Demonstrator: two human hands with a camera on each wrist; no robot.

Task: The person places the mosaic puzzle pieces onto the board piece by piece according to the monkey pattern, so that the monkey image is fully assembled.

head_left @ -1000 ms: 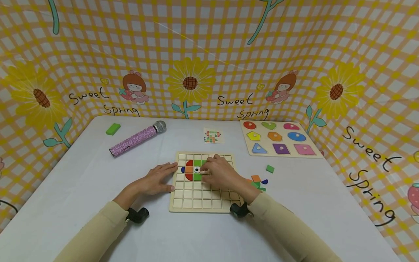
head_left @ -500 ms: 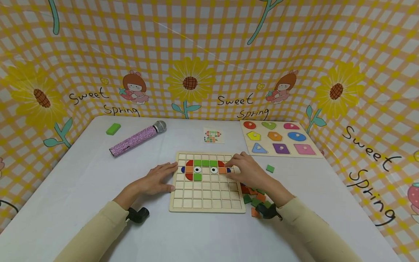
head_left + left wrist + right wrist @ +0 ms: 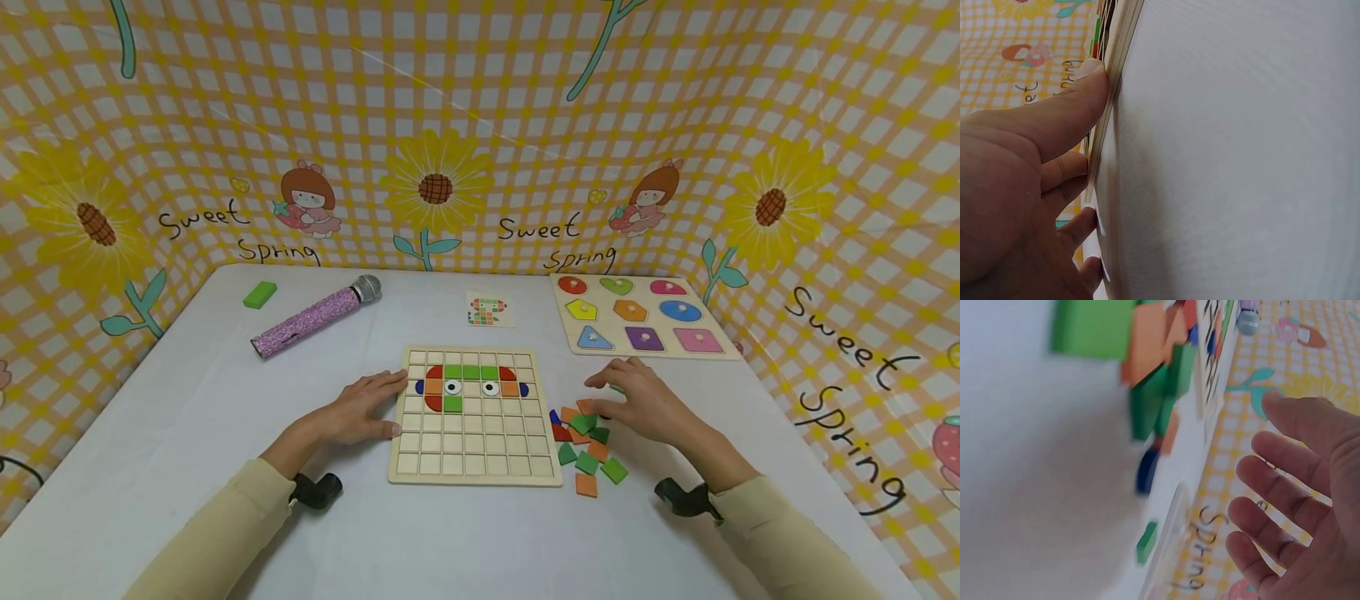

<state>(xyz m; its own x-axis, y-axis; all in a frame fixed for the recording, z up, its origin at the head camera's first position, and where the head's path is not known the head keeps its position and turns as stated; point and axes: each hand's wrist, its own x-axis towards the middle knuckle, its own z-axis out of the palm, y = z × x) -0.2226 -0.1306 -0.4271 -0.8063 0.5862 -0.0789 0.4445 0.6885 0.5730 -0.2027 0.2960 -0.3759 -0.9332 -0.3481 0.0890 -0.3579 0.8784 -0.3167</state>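
I have the wooden grid board (image 3: 474, 443) in the middle of the white table (image 3: 390, 537), with coloured pieces seated in its far rows, among them a left eye tile (image 3: 452, 387) and a right eye tile (image 3: 490, 387). The left hand (image 3: 360, 411) rests along the board's left edge, fingers relaxed and thumb touching the rim; I'd keep that contact light but firm, so the board doesn't slide. Just right of the board lies an overlapping heap of loose tiles (image 3: 582, 423), and the right hand (image 3: 641, 404) hangs at its far right side, fingers loosely spread, nothing in their grasp. For a clean pick there, I'd take an uppermost tile by opposite edges and lift straight, since the overlaps could drag neighbours along. A lone green tile (image 3: 1146, 542), apart from the heap, looks easier to pinch. Farther out, I see a small pattern card (image 3: 490, 309) beyond the board, a knobbed shape puzzle (image 3: 606, 312) far right, and a glittery purple microphone (image 3: 311, 322) and green block (image 3: 260, 295) far left.
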